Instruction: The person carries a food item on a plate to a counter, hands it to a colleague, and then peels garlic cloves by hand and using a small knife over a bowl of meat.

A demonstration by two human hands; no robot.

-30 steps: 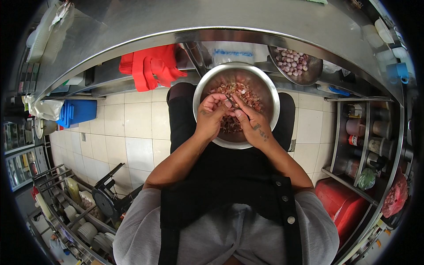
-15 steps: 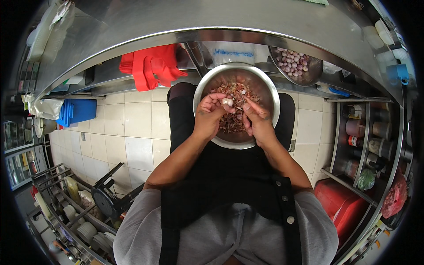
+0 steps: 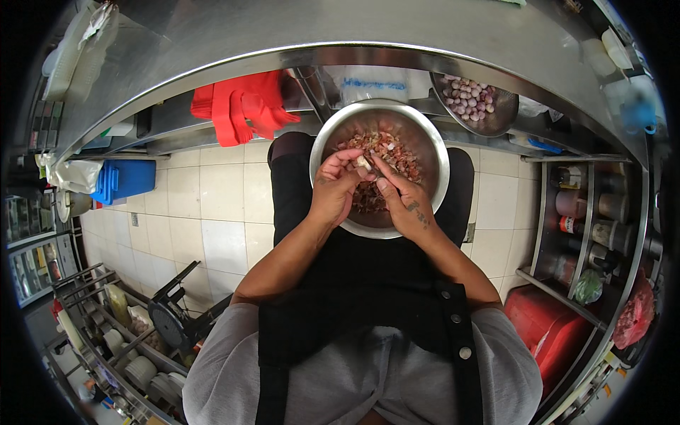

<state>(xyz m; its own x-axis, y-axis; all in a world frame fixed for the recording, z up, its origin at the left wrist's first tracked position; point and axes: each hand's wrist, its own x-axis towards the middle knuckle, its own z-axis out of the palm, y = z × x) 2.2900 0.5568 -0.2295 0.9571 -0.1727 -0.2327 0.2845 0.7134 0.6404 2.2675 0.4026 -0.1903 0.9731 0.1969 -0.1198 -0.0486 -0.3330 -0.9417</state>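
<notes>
Peelings (image 3: 398,151), papery red-brown, already heap the round steel bowl (image 3: 442,170) at upper centre, where my curled left hand (image 3: 334,187) pinches one small whitish bulb (image 3: 363,162), seemingly unfinished, my half-closed right hand (image 3: 405,201) holding I can't tell what

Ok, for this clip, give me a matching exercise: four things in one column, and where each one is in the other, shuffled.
Things
1. Left hand
2. Steel bowl
3. Red bundle
4. Purple bulbs

Places
A. In a grey pan, beyond and to the right
B. Holding a pale piece above reddish peelings
C. Between the person's knees
D. Under the counter, on the left

Pairs: 1-B, 2-C, 3-D, 4-A
</notes>
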